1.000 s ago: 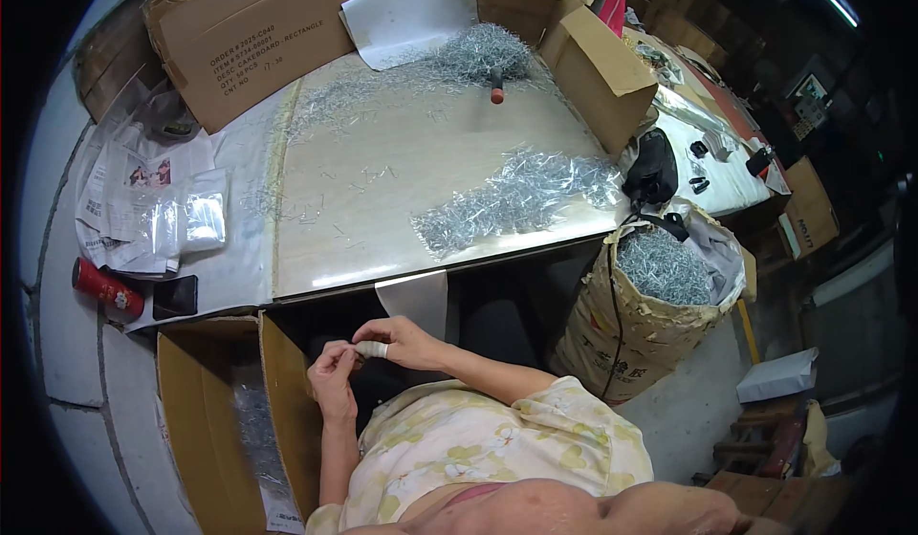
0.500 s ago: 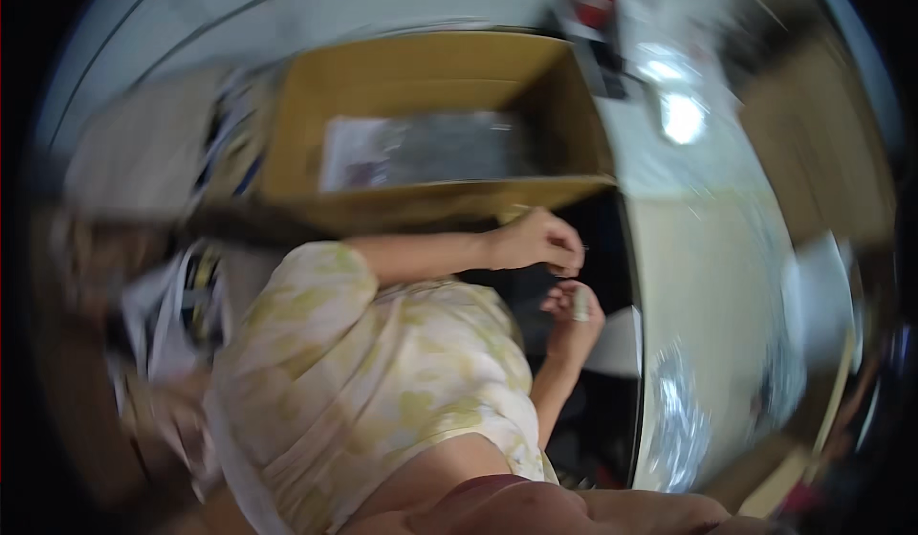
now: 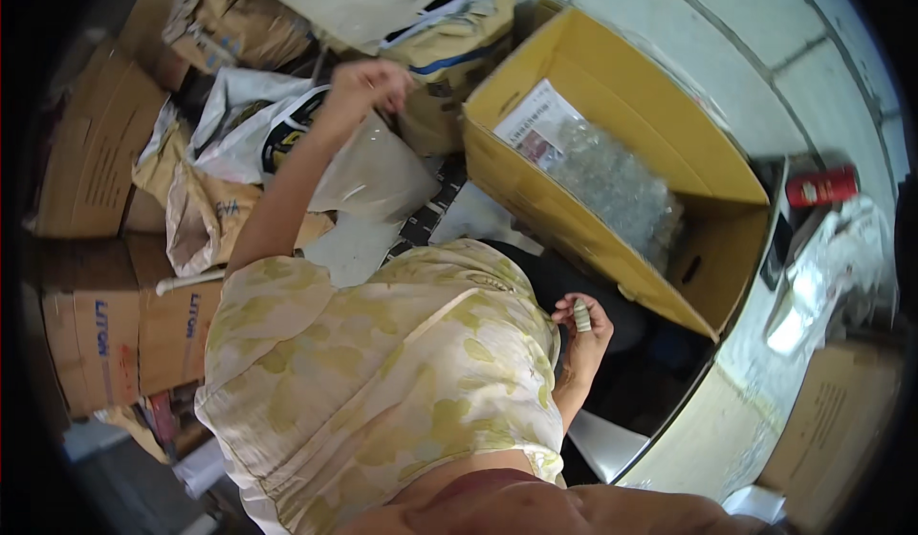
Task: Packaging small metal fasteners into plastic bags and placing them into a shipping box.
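Observation:
My left hand (image 3: 371,87) is stretched out to the upper left, over a pale plastic bag (image 3: 373,176) and close to a tan sack with a blue stripe (image 3: 459,52). Its fingers are curled in, and whatever they may hold is hidden. Beside my waist, my right hand (image 3: 587,336) stays with bent fingers near the black surface. A pale striped wrapping (image 3: 581,316) goes round one finger of it. Anything within this hand is too small to make out. To the right stands an open cardboard box (image 3: 612,239) holding clear plastic packs (image 3: 612,181) and a printed sheet (image 3: 538,124).
Brown cartons (image 3: 100,344) are stacked at the left, beside opened paper sacks (image 3: 201,210) and a white bag (image 3: 239,105). A red can (image 3: 822,187) and crumpled clear plastic (image 3: 841,248) lie at the right, above another carton (image 3: 827,430). Tiled wall runs behind the box.
My left hand has left my right hand and swung out to the left, toward the sacks. The view has turned left, so the box now sits further right. My right hand stays near my waist.

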A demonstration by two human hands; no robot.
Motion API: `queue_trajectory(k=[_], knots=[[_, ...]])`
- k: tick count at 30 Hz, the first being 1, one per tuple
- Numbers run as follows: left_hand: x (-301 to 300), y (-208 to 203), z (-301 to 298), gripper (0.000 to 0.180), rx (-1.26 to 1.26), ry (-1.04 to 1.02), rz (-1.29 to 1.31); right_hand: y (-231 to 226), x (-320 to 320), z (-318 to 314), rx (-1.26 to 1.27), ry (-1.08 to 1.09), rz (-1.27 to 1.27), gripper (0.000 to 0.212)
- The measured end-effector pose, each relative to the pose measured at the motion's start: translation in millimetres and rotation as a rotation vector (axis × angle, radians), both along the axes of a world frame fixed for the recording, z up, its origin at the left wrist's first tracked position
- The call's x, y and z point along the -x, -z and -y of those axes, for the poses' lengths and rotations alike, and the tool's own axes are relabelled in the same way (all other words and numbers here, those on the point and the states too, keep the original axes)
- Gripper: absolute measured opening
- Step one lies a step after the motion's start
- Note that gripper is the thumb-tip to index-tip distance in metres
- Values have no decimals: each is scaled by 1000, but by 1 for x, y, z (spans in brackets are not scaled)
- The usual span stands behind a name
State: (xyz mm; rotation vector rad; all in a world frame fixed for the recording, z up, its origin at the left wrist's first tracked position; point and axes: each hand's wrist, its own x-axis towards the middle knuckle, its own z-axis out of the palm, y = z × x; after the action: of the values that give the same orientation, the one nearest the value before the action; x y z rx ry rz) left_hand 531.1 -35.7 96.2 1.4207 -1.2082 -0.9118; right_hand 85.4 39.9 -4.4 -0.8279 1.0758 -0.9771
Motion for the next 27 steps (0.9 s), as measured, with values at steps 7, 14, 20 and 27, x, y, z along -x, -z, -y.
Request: queue_trajectory(k=[7, 14, 20, 27], knots=[[-61, 14, -3, 17, 57, -311, -134, 3, -25, 17, 28, -67, -79, 17], [-128, 18, -14, 17, 208, -495, 128, 4, -38, 15, 15, -137, -146, 16], [-318, 40, -101, 21, 126, -1161, 423, -3, -51, 15, -15, -214, -188, 14], [-343, 164, -171, 28, -682, -1103, 980, -5, -55, 18, -26, -228, -253, 14]])
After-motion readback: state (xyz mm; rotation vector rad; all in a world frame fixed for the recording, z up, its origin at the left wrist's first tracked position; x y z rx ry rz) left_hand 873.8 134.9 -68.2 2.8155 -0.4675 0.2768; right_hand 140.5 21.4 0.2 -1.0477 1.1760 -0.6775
